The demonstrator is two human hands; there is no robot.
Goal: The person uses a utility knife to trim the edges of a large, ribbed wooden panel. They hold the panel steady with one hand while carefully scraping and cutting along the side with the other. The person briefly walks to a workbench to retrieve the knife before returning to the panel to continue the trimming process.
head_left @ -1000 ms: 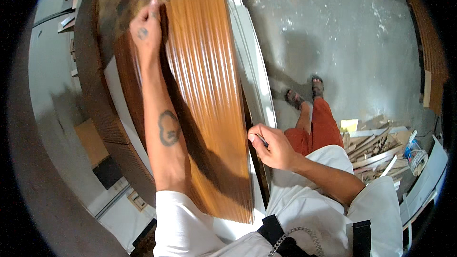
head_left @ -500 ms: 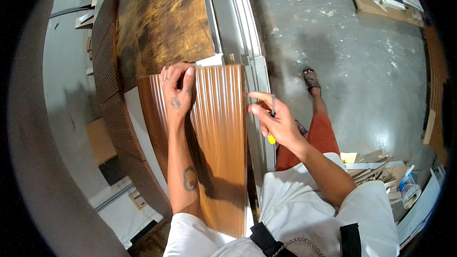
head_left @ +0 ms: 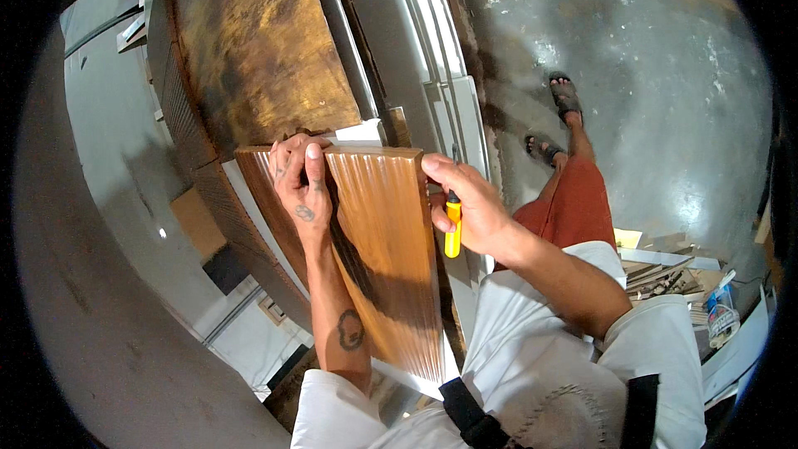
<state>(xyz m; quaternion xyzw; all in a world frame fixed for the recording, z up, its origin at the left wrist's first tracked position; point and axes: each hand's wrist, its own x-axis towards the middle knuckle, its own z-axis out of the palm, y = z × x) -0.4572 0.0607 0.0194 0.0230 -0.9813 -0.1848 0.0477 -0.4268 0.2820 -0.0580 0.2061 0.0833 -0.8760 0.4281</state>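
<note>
A brown wood-grain panel [head_left: 378, 224] with a ribbed face stands tilted in front of me. Over its far edge my left hand [head_left: 301, 175] is closed, fingers behind and thumb on top. My right hand [head_left: 470, 204] has its thumb at the panel's far right corner, with the other fingers partly hidden beside the right edge. Tucked in that same hand is a slim tool with a yellow handle [head_left: 453, 229] and a black collar; its tip is mostly hidden, so its exact kind cannot be told.
Beyond the panel lies a mottled brown-gold sheet [head_left: 266, 41]. Long grey and white panels [head_left: 399, 17] run along its right. Scrap strips [head_left: 665, 274] and a clear plastic container [head_left: 721, 320] sit at lower right. A grey wall [head_left: 108, 283] curves along the left.
My right hand has come in to the panel's right corner, and the yellow handle has swung into fuller view. The panel's far edge now shows more; my left hand keeps its hold.
</note>
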